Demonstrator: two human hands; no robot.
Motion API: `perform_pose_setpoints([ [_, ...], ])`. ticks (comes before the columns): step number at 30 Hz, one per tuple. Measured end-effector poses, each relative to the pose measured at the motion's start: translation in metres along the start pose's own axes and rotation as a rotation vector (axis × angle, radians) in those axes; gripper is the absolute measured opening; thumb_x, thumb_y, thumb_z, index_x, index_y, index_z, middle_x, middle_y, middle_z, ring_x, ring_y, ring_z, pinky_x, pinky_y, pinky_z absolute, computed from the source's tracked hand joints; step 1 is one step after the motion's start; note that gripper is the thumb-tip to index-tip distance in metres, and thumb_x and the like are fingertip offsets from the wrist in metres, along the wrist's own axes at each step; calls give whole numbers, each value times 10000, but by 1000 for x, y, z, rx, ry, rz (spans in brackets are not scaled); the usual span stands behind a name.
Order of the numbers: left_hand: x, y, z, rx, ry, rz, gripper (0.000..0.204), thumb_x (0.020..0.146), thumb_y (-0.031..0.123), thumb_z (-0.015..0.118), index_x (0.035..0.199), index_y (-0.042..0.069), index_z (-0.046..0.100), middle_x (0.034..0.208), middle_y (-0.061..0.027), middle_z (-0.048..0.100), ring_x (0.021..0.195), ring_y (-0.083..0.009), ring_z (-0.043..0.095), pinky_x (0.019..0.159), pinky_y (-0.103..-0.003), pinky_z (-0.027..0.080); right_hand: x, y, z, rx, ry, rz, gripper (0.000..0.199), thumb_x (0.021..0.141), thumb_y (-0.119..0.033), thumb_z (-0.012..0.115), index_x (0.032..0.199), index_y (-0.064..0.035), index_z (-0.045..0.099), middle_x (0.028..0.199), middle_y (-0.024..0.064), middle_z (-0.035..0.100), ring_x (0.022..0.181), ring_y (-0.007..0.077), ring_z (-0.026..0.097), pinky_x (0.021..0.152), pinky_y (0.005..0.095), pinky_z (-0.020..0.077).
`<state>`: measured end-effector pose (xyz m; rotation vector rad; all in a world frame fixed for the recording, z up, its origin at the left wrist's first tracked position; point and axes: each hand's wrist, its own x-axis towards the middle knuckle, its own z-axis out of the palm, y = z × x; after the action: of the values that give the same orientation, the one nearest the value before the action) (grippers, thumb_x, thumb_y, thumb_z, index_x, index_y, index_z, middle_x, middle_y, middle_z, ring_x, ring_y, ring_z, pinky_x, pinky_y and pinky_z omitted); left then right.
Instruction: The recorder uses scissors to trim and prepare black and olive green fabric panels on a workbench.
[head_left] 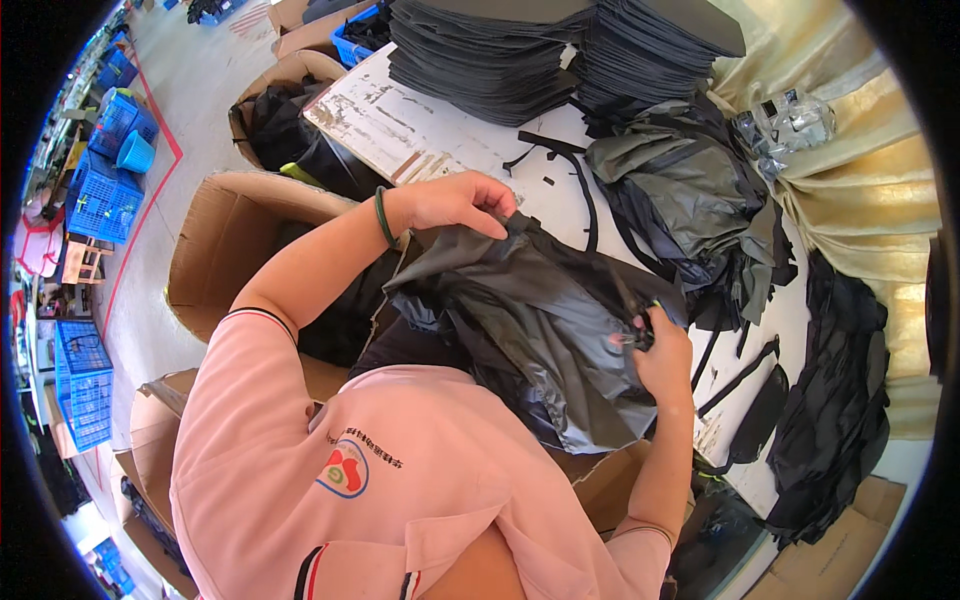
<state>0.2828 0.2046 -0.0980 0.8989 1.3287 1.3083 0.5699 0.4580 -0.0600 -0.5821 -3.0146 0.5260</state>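
Observation:
A dark grey, shiny sewn fabric piece (535, 315), like an unfinished bag, is stretched between my hands over my lap and the table edge. My left hand (462, 205) pinches its upper left edge between thumb and fingers. At the fabric's right side, my right hand (668, 355) is closed round a small dark tool (637, 335) that looks like thread snips, partly hidden and blurred. A black strap (585, 200) lies on the white table (375, 110) just beyond the fabric.
Tall stacks of black flat panels (490, 60) stand at the table's back. Crumpled grey and black fabric (680, 180) heaps up on the right, with more black pieces (835, 390) hanging over the edge. Open cardboard boxes (215, 250) flank me on the left; a yellowish curtain (860, 190) borders the right.

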Motion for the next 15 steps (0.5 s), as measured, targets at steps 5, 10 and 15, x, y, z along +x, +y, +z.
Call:
perform_pose_setpoints([
  [5, -4, 3, 11, 6, -9, 35, 202, 797, 69, 720, 975, 30, 634, 868, 35, 599, 799, -45, 515, 728, -206, 422, 27, -53, -6, -50, 8, -252, 531, 581, -452, 842, 843, -80, 568, 680, 46, 560, 695, 267, 562, 667, 365, 358],
  [10, -5, 7, 20, 25, 10, 10, 186, 795, 75, 723, 952, 21, 639, 855, 37, 597, 792, -47, 512, 721, -212, 424, 36, -69, -11, -44, -29, -295, 555, 567, -472, 843, 849, -79, 569, 670, 39, 553, 690, 250, 553, 662, 360, 340],
  [15, -3, 4, 21, 26, -10, 47, 165, 797, 68, 717, 932, 18, 636, 833, 43, 585, 775, -45, 498, 712, -216, 416, 41, -80, -16, -92, -47, -334, 563, 570, -480, 840, 851, -77, 565, 673, 39, 563, 702, 247, 560, 662, 355, 338],
])
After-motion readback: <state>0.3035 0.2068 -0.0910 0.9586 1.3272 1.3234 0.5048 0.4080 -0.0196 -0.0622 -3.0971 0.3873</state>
